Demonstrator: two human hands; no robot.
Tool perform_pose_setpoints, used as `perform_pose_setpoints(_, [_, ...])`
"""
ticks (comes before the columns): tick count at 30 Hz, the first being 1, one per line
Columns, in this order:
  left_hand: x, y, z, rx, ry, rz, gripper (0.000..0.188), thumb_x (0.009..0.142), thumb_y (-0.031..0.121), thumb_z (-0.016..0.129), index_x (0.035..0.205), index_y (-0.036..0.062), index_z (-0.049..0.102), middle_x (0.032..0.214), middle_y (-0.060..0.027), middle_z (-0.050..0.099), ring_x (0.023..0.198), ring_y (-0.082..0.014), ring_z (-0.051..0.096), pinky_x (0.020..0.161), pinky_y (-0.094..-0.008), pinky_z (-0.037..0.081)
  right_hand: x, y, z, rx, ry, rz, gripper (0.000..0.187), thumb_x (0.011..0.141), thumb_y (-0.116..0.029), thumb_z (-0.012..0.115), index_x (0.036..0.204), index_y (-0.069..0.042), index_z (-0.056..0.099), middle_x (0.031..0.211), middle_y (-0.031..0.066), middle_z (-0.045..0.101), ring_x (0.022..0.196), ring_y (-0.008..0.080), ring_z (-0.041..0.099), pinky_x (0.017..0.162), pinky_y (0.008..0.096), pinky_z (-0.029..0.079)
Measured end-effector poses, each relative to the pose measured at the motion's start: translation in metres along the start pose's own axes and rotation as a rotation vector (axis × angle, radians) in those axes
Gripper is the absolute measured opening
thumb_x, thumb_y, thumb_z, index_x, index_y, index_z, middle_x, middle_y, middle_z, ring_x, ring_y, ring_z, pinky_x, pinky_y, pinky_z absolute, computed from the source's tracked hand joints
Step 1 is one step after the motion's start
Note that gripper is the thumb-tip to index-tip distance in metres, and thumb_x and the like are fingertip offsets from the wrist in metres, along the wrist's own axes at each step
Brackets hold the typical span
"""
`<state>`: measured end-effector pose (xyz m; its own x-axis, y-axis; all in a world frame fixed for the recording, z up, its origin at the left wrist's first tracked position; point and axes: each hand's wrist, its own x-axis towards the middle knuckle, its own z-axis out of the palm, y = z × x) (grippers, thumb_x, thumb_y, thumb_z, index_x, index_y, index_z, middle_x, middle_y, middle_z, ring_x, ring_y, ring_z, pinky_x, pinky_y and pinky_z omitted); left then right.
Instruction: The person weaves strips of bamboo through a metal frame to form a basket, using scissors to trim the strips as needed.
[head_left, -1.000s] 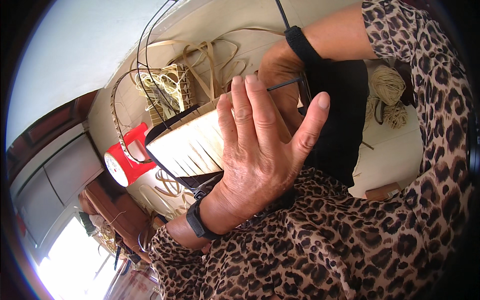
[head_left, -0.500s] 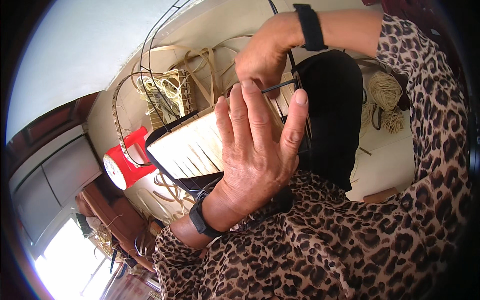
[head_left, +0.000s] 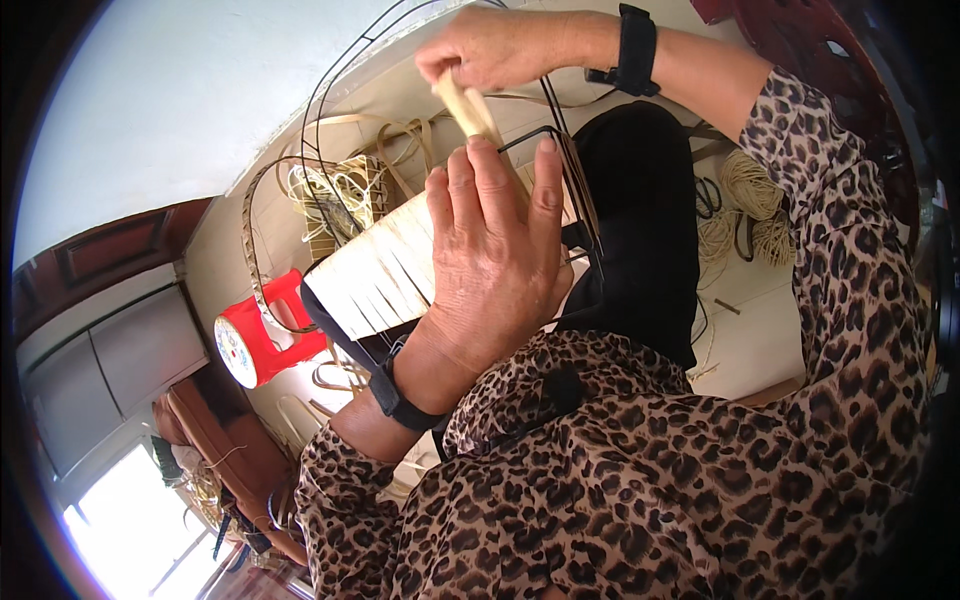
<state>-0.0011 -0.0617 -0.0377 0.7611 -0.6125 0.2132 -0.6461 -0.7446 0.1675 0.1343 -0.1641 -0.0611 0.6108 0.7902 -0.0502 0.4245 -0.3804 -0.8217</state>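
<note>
Across my lap lies a black wire frame (head_left: 528, 139) with pale flat strips wrapped side by side into a panel (head_left: 375, 270). My left hand (head_left: 495, 255) rests flat on that panel, its fingers stretched and the thumb apart, hiding part of the wrapping. Beyond the fingertips, my right hand (head_left: 485, 48) pinches a pale flat strip (head_left: 463, 105) that runs up from the panel's far edge. The strip's lower end passes behind my left fingers. Thin curved black wires (head_left: 325, 85) rise at the frame's far left side.
A basket (head_left: 350, 190) with tangled pale cord stands past the panel, beside loose strips (head_left: 410, 135) on the floor. To the left is a red stool (head_left: 275, 325). Balls of beige twine (head_left: 752, 185) lie at right, near dark red furniture (head_left: 860, 60).
My right hand has moved up and left, away from the panel, drawing the strip out. My left hand stays on the panel, which has shifted slightly.
</note>
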Motion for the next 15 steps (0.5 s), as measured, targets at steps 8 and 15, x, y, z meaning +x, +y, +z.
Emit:
perform_pose_setpoints(8, [0.004, -0.002, 0.001, 0.040, -0.005, -0.022, 0.071, 0.055, 0.014, 0.058, 0.117, -0.0047, 0.030, 0.099, -0.0357, 0.033, 0.089, -0.0427, 0.040, 0.077, -0.0519, 0.033, 0.019, -0.025, -0.046, -0.345, 0.443, -0.048, 0.012, 0.069, -0.008, 0.047, 0.064, -0.001, 0.056, 0.062, 0.0176, 0.054, 0.056, 0.0318, 0.052, 0.052, 0.0395, 0.040])
perform_pose_setpoints(15, [0.012, -0.005, 0.002, 0.032, 0.001, -0.079, 0.070, 0.052, 0.013, 0.061, 0.114, -0.0039, 0.033, 0.094, -0.0315, 0.035, 0.088, -0.0408, 0.040, 0.076, -0.0500, 0.033, 0.019, -0.010, -0.069, -0.564, 0.431, -0.073, 0.013, 0.067, -0.008, 0.047, 0.063, -0.001, 0.057, 0.058, 0.0139, 0.055, 0.052, 0.0259, 0.052, 0.046, 0.0358, 0.040])
